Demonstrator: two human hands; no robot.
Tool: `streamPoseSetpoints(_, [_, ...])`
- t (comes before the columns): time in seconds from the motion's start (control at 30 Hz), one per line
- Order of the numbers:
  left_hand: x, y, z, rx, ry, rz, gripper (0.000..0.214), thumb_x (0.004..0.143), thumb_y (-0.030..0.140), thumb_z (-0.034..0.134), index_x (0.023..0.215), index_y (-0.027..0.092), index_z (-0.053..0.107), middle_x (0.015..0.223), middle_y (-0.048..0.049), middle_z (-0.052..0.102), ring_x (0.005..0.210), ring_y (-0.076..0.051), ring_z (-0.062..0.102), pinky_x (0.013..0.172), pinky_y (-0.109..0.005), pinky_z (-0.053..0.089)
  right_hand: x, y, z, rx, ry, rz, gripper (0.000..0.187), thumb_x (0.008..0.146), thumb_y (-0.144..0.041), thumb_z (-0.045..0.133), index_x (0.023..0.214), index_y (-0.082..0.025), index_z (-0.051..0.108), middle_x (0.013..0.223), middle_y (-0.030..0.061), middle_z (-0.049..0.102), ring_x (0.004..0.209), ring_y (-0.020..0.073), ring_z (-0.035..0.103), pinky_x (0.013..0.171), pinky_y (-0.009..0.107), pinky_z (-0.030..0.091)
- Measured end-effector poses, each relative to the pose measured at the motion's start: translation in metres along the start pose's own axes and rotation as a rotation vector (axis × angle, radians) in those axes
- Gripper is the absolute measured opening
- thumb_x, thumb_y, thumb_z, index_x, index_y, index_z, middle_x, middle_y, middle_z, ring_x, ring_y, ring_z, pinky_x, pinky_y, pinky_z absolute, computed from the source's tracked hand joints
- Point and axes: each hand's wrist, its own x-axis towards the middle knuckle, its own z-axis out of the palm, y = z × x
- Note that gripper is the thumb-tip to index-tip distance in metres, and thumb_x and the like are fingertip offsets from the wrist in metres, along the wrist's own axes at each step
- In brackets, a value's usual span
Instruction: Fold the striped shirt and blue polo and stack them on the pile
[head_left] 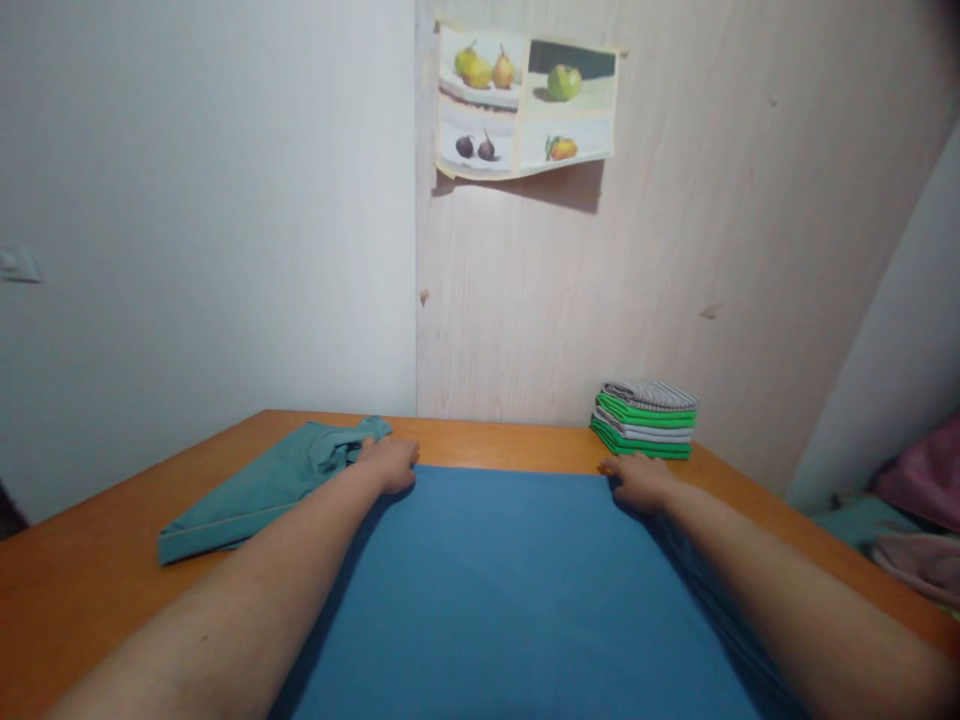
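Note:
A blue cloth (517, 590) is spread over the table from its near side toward the back, its far edge straight. Both my arms reach forward along its sides. At the far left corner my left hand (391, 466) is closed on the cloth's edge. My right hand (639, 482) grips the far right corner, fingers curled at the edge. Some of the cloth hangs in loose folds beneath my right forearm. Beside my left hand lies a teal garment (259, 490), folded flat with a bunched far end, partly behind my left forearm.
On the orange wooden table (97, 530), a stack of folded cloths (645, 420), green, white and striped, stands at the back right. A wall with a fruit picture (525, 105) rises behind the table. Several fabrics (919, 560) lie beyond the right edge.

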Motion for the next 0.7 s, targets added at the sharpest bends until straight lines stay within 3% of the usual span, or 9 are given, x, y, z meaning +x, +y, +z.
streamPoseSetpoints(0.1, [-0.004,0.0,-0.004,0.015,0.022,0.015,0.031,0.073,0.022,0.057,0.1,0.021,0.072,0.106,-0.0161,0.073,0.11,-0.037,0.06,0.096,-0.055,0.038,-0.007,-0.004,-0.006,-0.054,0.04,0.005,0.031,0.074,-0.02,0.055,0.1,-0.022,0.073,0.109,0.0141,0.071,0.109,0.0342,0.057,0.088,0.047,0.038])
streamPoseSetpoints(0.2, [-0.012,-0.002,-0.007,0.028,0.077,0.047,0.022,0.074,0.021,0.055,0.089,0.021,0.071,0.104,-0.0152,0.071,0.109,-0.035,0.058,0.096,-0.053,0.036,-0.019,-0.006,-0.01,-0.092,0.102,0.01,0.025,0.079,-0.021,0.05,0.094,-0.019,0.07,0.107,0.0158,0.07,0.107,0.0348,0.055,0.086,0.048,0.035])
streamPoseSetpoints(0.37, [-0.038,-0.007,-0.02,0.043,0.204,0.09,0.022,0.083,0.019,0.045,0.096,0.021,0.064,0.102,-0.0112,0.069,0.106,-0.03,0.057,0.102,-0.051,0.03,-0.048,0.003,-0.016,-0.11,0.241,0.026,0.023,0.086,-0.025,0.046,0.096,-0.02,0.065,0.103,0.0128,0.069,0.101,0.0315,0.054,0.085,0.045,0.031])
streamPoseSetpoints(0.5, [-0.075,-0.014,-0.023,0.062,0.351,0.221,0.018,0.086,0.018,0.044,0.094,0.023,0.059,0.099,-0.0071,0.066,0.102,-0.026,0.056,0.106,-0.047,0.026,-0.082,0.015,-0.011,-0.096,0.393,-0.033,0.019,0.088,-0.028,0.046,0.093,-0.022,0.064,0.098,0.0089,0.068,0.096,0.0279,0.054,0.088,0.042,0.03])
streamPoseSetpoints(0.7, [-0.12,-0.022,-0.002,0.067,0.261,0.352,0.022,0.085,0.014,0.045,0.095,0.023,0.061,0.099,-0.0073,0.064,0.099,-0.026,0.057,0.089,-0.04,0.036,-0.12,0.027,0.012,-0.044,0.323,-0.095,0.023,0.089,-0.027,0.048,0.099,-0.026,0.068,0.099,0.0075,0.07,0.098,0.0268,0.055,0.095,0.044,0.029])
